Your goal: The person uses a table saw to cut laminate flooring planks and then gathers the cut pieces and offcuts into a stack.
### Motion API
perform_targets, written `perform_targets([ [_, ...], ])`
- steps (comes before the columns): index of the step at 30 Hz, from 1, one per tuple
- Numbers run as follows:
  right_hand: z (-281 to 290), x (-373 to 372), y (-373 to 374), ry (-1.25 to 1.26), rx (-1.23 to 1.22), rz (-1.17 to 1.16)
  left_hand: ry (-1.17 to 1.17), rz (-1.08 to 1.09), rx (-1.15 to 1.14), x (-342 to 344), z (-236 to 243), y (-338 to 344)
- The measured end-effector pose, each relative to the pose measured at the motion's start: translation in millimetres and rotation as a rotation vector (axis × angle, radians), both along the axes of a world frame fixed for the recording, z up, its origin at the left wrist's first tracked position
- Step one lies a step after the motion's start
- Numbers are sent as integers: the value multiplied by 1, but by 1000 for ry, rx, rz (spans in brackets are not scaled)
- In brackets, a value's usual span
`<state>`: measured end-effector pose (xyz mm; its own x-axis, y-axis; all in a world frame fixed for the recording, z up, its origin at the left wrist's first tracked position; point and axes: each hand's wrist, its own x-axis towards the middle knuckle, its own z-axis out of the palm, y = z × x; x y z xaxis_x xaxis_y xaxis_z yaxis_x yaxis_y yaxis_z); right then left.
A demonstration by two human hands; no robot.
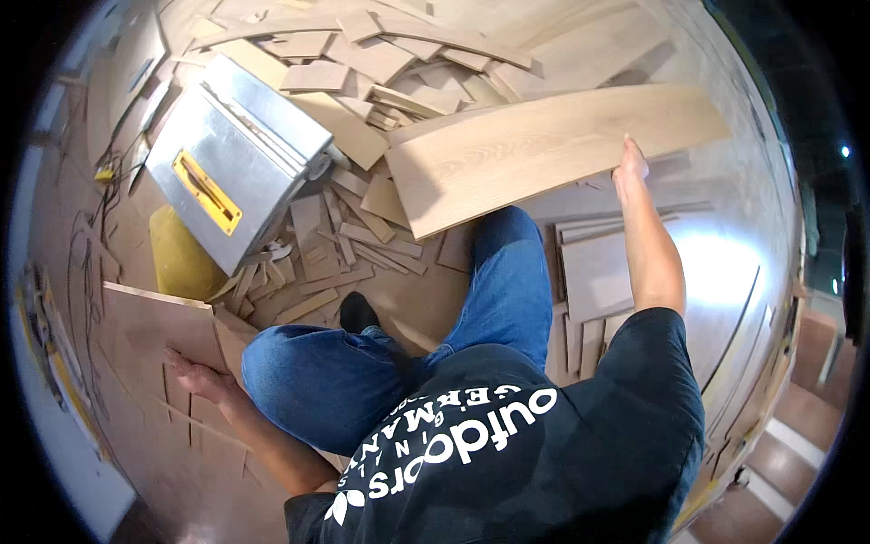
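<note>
My right hand grips the near edge of a long light-wood plank, which is raised and tilted above the floor, its near left corner by my right knee. Low on the left, my left hand holds a shorter wooden board, its fingers against the board's face; part of its grip is hidden. Between the two boards stands a table saw with a grey metal top and a yellow blade insert.
Offcuts lie heaped beyond the saw, and narrow strips are scattered beside it. More planks are stacked on the right, under my right arm. Cables run along the floor at the left. A yellow object sits below the saw.
</note>
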<state>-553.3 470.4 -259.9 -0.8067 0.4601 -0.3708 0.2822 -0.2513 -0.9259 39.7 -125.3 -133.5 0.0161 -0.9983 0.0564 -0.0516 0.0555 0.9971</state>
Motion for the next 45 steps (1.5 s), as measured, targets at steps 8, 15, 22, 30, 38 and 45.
perform_targets([
  [8,-106,-58,8,59,-37,8,-5,-3,28,-35,100,34],
  [15,-125,-45,-2,-430,695,171,-222,-67,-220,-91,132,53],
  [22,-19,41,-8,-93,451,304,-491,-576,-409,-222,159,85],
  [30,148,295,-111,265,-695,637,-666,-1583,-811,-326,134,271],
  [38,43,359,165,-281,290,-529,-636,-1846,-422,-280,176,228],
  [45,-64,490,344,-908,701,-586,-687,-1335,-232,-199,165,84],
])
